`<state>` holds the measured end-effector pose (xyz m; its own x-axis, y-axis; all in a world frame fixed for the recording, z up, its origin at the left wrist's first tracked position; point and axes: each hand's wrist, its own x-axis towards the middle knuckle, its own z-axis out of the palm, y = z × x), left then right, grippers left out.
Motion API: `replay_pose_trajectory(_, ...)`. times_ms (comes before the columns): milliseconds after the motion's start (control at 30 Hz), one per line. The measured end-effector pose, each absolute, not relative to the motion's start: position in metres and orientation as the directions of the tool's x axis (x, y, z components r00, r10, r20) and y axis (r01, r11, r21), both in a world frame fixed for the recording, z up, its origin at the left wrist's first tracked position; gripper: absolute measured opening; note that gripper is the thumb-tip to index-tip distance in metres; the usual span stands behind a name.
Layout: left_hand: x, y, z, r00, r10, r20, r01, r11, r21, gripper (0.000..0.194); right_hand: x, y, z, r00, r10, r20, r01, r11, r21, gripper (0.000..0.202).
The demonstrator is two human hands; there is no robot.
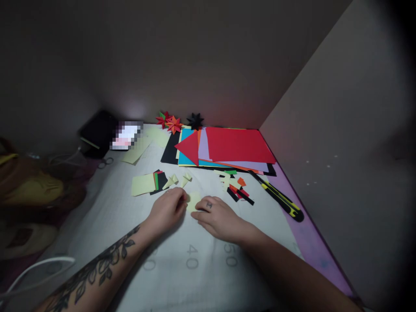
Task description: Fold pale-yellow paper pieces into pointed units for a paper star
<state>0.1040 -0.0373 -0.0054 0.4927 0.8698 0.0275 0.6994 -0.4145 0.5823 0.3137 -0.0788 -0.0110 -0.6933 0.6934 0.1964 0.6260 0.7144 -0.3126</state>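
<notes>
A small pale yellow piece of paper (194, 202) lies low over the white sheet, between my two hands. My left hand (169, 207) is closed, its curled fingertips pinching the paper's left edge. On the other side, my right hand (219, 218) holds the lower right edge between thumb and fingers; its grip is partly hidden. Just beyond my hands are two small folded pale yellow paper pieces (186, 178). Left of them sits a stack of paper squares (143, 184), pale yellow on top with green, red and black showing.
Colored scraps (239, 190) and a yellow-black utility knife (281, 200) lie to the right. Large paper sheets (240, 145) and several folded paper stars (174, 124) are against the wall. A lit phone (126, 135) and scissors (105, 163) are at back left; a white cable (42, 262) is nearer.
</notes>
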Motion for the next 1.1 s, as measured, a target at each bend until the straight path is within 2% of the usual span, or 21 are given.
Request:
replay_pose_trajectory(200, 0.105, -0.040, -0.005, 0.487, 0.874, 0.010, 0.715, -0.405, 0.571, 0.013, 0.306, -0.080, -0.009, -0.665, 0.734, 0.140, 0.673, 0.670, -0.313, 0.033)
replay_pose_trajectory(400, 0.106, -0.039, -0.004, 0.499, 0.866, 0.000, 0.695, -0.401, 0.597, 0.007, 0.309, -0.078, -0.011, -0.654, 0.729, 0.203, 0.644, 0.677, -0.355, 0.014)
replay_pose_trajectory(833, 0.102, -0.038, -0.008, 0.502, 0.864, 0.045, 0.665, -0.419, 0.618, 0.011, 0.310, -0.078, -0.016, -0.648, 0.732, 0.210, 0.642, 0.673, -0.366, 0.006)
replay_pose_trajectory(967, 0.101, -0.038, -0.008, 0.511, 0.857, 0.066, 0.650, -0.435, 0.622, 0.012, 0.316, -0.077, -0.015, -0.658, 0.702, 0.273, 0.573, 0.702, -0.424, 0.007)
replay_pose_trajectory(1100, 0.101, -0.039, -0.007, 0.510, 0.856, 0.084, 0.650, -0.448, 0.614, 0.013, 0.321, -0.078, -0.011, -0.663, 0.655, 0.362, 0.538, 0.754, -0.377, 0.009)
